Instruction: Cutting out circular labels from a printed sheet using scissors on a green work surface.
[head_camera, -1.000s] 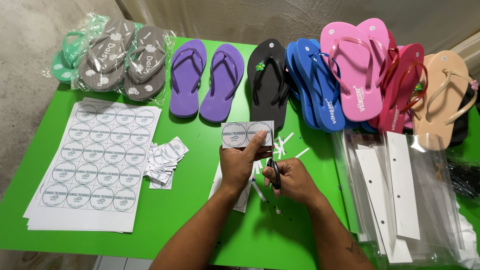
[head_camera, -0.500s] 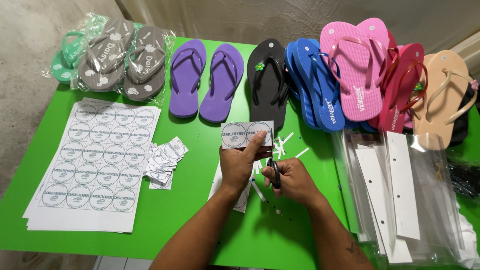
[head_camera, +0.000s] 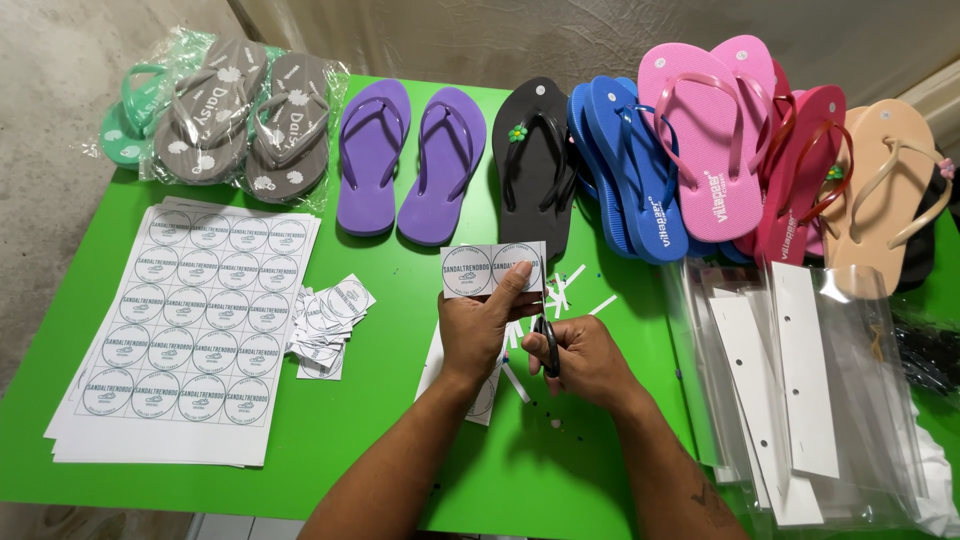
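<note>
My left hand (head_camera: 482, 328) pinches a small paper strip (head_camera: 482, 269) printed with two round labels, holding it up over the green table (head_camera: 390, 420). My right hand (head_camera: 580, 362) is closed around black-handled scissors (head_camera: 547, 345) just below the strip's right side. Thin white paper trimmings (head_camera: 572, 290) lie scattered under and beside both hands. More cut paper (head_camera: 485, 400) sits beneath my left wrist.
A stack of round-label sheets (head_camera: 190, 330) lies at the left, with a pile of cut labels (head_camera: 328, 322) beside it. Flip-flops line the far edge: bagged grey (head_camera: 240, 120), purple (head_camera: 410, 160), black (head_camera: 535, 160), blue (head_camera: 630, 165), pink (head_camera: 700, 140), tan (head_camera: 880, 190). Clear bags with white cards (head_camera: 800, 380) lie at right.
</note>
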